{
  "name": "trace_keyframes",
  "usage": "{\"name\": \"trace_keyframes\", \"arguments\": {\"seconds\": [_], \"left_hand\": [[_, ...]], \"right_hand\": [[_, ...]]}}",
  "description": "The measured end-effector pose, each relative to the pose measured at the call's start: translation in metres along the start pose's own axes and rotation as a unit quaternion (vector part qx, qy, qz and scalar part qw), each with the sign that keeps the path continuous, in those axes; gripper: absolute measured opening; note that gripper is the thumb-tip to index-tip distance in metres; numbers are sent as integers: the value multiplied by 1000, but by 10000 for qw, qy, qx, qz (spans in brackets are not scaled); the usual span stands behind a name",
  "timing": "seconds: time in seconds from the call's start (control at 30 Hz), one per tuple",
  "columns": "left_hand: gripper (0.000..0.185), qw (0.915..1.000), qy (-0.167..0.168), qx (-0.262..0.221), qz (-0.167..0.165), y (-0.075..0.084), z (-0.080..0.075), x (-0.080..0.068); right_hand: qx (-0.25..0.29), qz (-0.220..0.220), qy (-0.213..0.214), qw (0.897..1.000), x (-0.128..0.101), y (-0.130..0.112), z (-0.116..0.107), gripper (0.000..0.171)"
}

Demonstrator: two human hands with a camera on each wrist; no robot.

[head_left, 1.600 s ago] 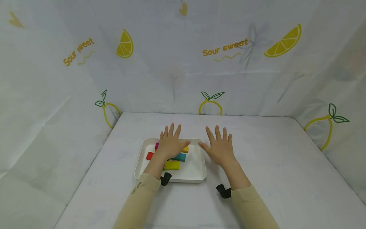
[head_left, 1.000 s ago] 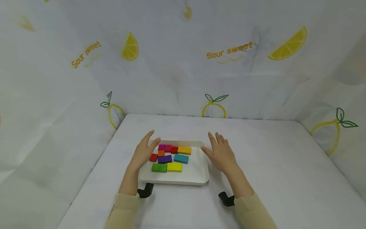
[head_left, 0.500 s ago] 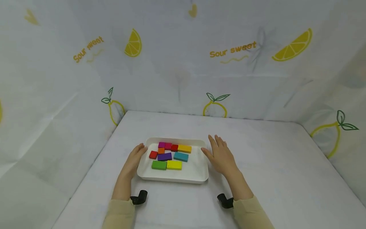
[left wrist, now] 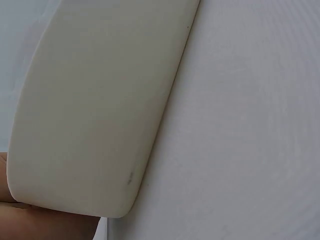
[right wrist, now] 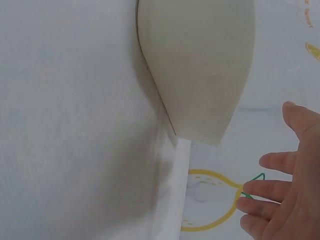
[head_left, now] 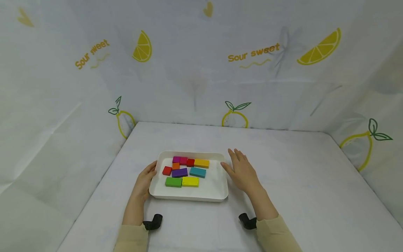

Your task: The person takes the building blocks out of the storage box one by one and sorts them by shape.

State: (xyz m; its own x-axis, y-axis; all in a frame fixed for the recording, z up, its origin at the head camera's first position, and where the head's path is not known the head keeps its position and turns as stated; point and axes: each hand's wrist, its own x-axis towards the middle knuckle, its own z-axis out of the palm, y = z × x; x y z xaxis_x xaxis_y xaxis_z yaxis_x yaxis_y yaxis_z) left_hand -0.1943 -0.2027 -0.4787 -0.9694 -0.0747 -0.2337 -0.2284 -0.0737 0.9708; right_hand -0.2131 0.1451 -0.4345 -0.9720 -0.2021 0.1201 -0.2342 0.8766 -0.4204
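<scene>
Tray (head_left: 217,190) with coloured blocks (head_left: 185,171) sits mid-desk (head_left: 299,196). Left hand (head_left: 145,182) grips the tray's left rim, fingers curled on it. Right hand (head_left: 240,171) flat, fingers spread, just beside the right rim.

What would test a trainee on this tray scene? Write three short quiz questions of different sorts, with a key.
1. True or false: the left hand touches the left rim of the white tray.
2. Which block lies directly left of the yellow block in the tray's near row? A) teal B) green C) orange
3. Fill in: the right hand is beside the tray's ____ edge, fingers straight.

Key:
1. True; its fingers rest against the rim.
2. B, the green block.
3. Right; whether it touches the rim cannot be told.
</scene>
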Motion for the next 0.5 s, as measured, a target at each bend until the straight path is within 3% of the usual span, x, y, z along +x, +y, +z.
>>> {"name": "trace_keyframes", "arguments": {"seconds": [0.27,0.5], "left_hand": [[52,9999,-4,-122,-53,-1,0,0],[52,9998,-47,-181,-2,-1,0,-2]], "right_hand": [[317,130,-91,9994,1,-3,4,72],[1729,227,67,9846,1,-11,7,63]]}}
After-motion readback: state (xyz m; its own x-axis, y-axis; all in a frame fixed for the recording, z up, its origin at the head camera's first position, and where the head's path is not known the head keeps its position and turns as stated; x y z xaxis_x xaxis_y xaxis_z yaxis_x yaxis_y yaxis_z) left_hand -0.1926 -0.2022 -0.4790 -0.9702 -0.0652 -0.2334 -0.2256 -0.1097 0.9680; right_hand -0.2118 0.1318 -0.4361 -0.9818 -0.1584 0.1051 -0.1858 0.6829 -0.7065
